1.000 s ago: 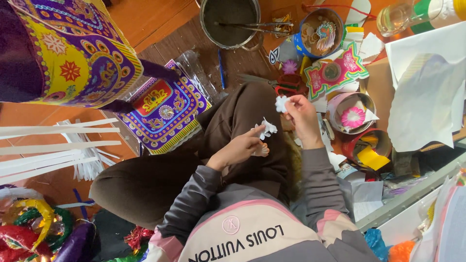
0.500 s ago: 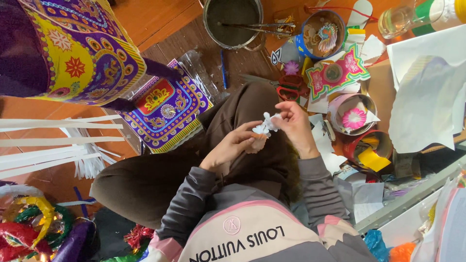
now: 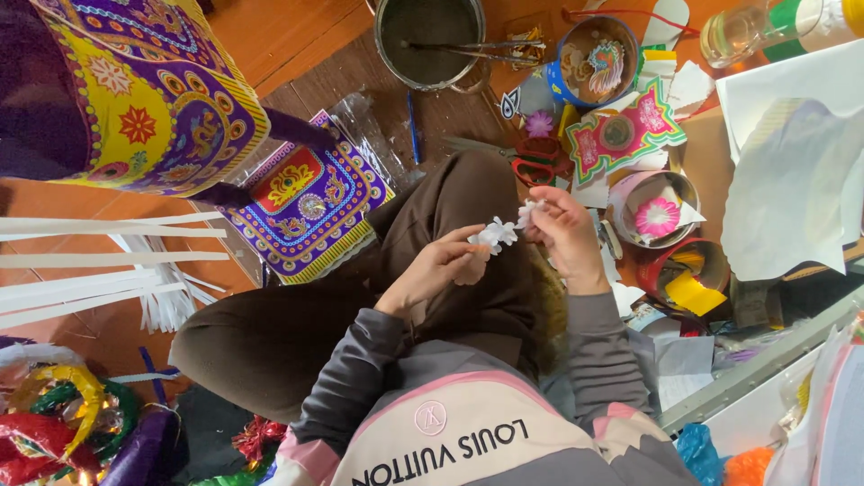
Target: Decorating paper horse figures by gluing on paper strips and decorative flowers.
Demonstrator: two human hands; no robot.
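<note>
— What has she got there, between both hands?

— A small white paper flower (image 3: 497, 233), frilly at the edges. The left hand (image 3: 438, 267) pinches it from underneath with thumb and fingertips pressed together on it. The right hand (image 3: 565, 236) is just beside it, its fingertips closed on a second white scrap (image 3: 527, 212) a little above and to that side. Both sit over the raised knee in brown trousers (image 3: 450, 202).

— Looks flimsy.

— I'd judge it nearly weightless, soft and easy to crush or tear. Best taken at the centre or base, where the petals gather, not by the thin frilled tips.

— And all that around her?

— Beyond the grip, farther out, a dark round metal pot (image 3: 430, 38) with thin sticks across it. Out past the right hand, a tin (image 3: 655, 209) holding a pink flower and a red tub (image 3: 686, 274) with yellow paper. On the left hand's side, a flat panel (image 3: 304, 209) printed in purple, red and gold, glossy, and a big drum-shaped lantern (image 3: 135, 90) in the same pattern. Further that way lie long stiff white strips (image 3: 99, 261) with a fringed end.

— Scissors?

— Red-handled ones (image 3: 531, 160), just beyond the knee.
</note>
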